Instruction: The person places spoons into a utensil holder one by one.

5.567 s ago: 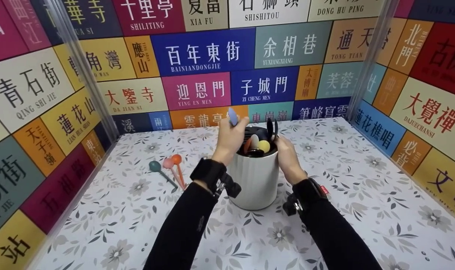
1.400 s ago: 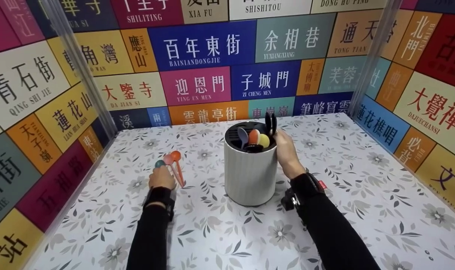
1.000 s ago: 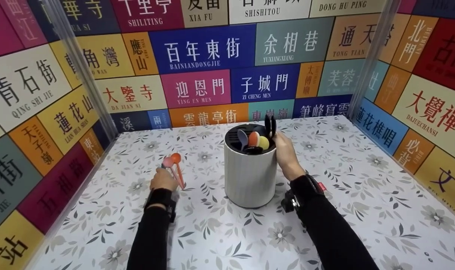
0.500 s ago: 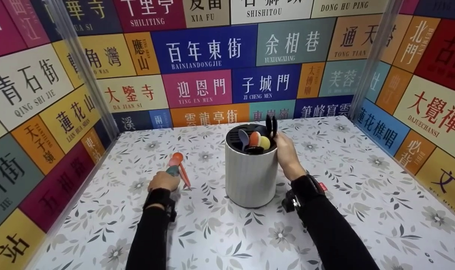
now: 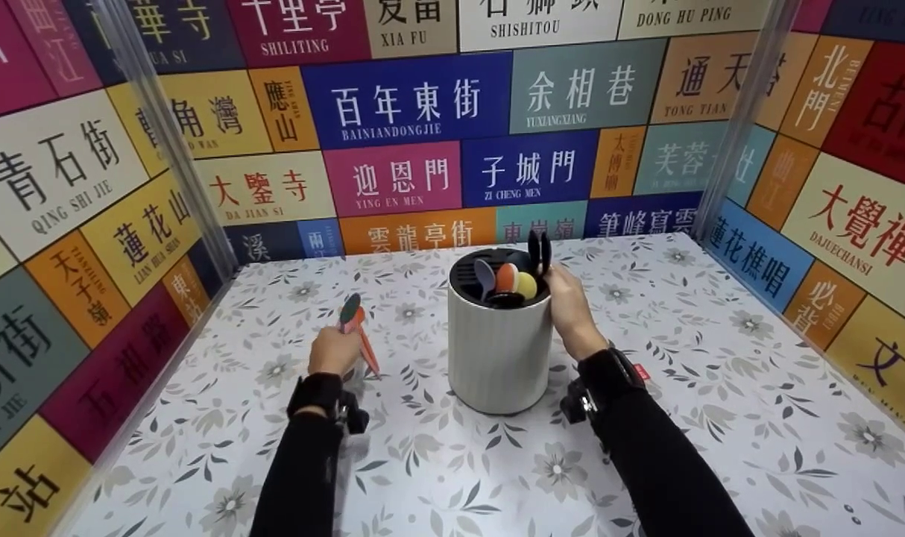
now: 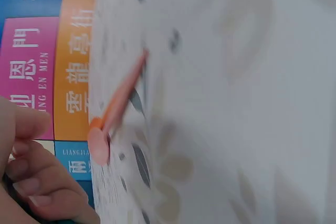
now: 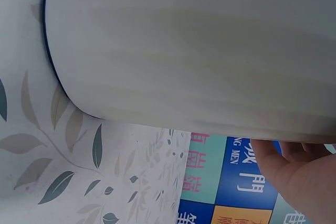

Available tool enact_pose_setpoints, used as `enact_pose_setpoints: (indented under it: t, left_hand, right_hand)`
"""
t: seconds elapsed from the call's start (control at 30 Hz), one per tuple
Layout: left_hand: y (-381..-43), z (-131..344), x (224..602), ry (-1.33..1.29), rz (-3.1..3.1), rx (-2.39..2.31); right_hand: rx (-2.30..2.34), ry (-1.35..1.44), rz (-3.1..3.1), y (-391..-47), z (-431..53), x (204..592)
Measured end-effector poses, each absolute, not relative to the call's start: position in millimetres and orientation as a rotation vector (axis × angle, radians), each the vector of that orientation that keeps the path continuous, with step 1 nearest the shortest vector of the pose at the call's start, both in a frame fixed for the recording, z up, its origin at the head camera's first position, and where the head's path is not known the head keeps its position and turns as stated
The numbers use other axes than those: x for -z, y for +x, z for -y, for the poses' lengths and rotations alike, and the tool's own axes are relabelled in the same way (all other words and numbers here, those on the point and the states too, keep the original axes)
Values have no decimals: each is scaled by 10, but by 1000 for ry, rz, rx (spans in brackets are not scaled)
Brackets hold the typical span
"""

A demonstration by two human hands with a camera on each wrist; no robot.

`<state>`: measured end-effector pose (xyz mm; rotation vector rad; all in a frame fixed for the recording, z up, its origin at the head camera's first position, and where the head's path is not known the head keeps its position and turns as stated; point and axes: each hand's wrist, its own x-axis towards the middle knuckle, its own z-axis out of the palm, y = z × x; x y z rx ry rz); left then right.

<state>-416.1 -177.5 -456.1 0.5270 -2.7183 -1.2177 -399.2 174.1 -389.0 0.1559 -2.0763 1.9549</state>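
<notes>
In the head view my left hand [image 5: 335, 352] holds a dark green spoon [image 5: 350, 307] by its handle, with the round head pointing up. Just behind it on the table lie an orange spoon [image 5: 369, 353] and a pink spoon, which the green one partly covers. The left wrist view shows my curled left fingers [image 6: 50, 187] and, beside them, the pink spoon's head [image 6: 98, 146] over the orange one. My right hand [image 5: 572, 312] grips the upper right side of a white ribbed utensil holder [image 5: 499, 358]; its fingertips are hidden behind the wall.
Inside the holder's black slotted top [image 5: 467, 270] stand a grey-purple spoon [image 5: 484, 276], an orange utensil head [image 5: 507, 277], a yellow one [image 5: 526, 285] and two black upright ends [image 5: 540, 252]. A floral cloth [image 5: 423, 477] covers the table, and sign-printed panels [image 5: 408, 97] enclose it.
The grey-purple spoon went from my left hand into the holder. My left hand then moved to the spoons at left, took the green one and turned it upright. My right hand stayed at the holder.
</notes>
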Motion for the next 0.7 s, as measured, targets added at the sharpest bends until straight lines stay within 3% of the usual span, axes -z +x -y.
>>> enact_pose_setpoints:
  t: [0.7]
  left_hand:
    - [-4123,1007,4243,119,2164,1719]
  right_hand:
    - [-1958,164,2077,-3993,-1739,3907]
